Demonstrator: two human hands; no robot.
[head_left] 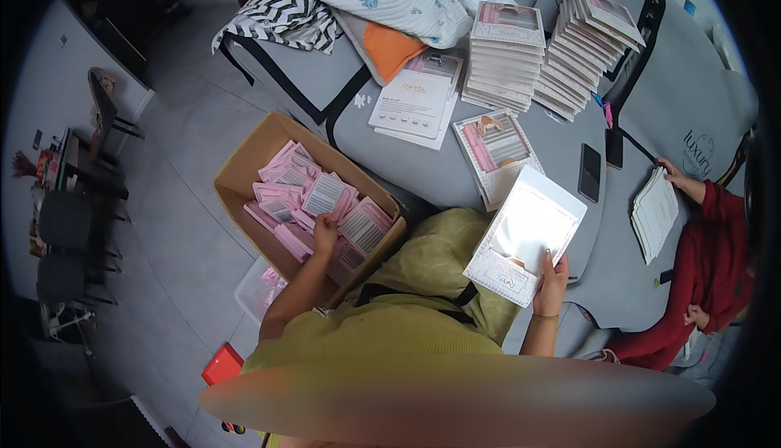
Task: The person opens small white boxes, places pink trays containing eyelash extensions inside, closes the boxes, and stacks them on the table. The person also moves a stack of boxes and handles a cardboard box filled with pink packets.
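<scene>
My left hand (326, 228) reaches into an open cardboard box (244, 170) on the left, its fingers touching pink-edged trays of false lashes (329, 195). Whether it grips one cannot be told. My right hand (551, 283) holds a white windowed package (531, 228) by its lower right edge, thumb on top. Glare covers the window, so its contents are unclear. Just behind it, filled lash packages (495, 143) with pink trays lie on the grey sofa (390, 149). Flat white packages (412, 103) lie farther left.
Tall stacks of packages (505, 57) (579, 51) stand at the back of the sofa. Two phones (589, 172) lie to the right. A co-worker in red (701, 265) holds white cards (655, 216). A clear plastic bin (250, 289) sits beside the box.
</scene>
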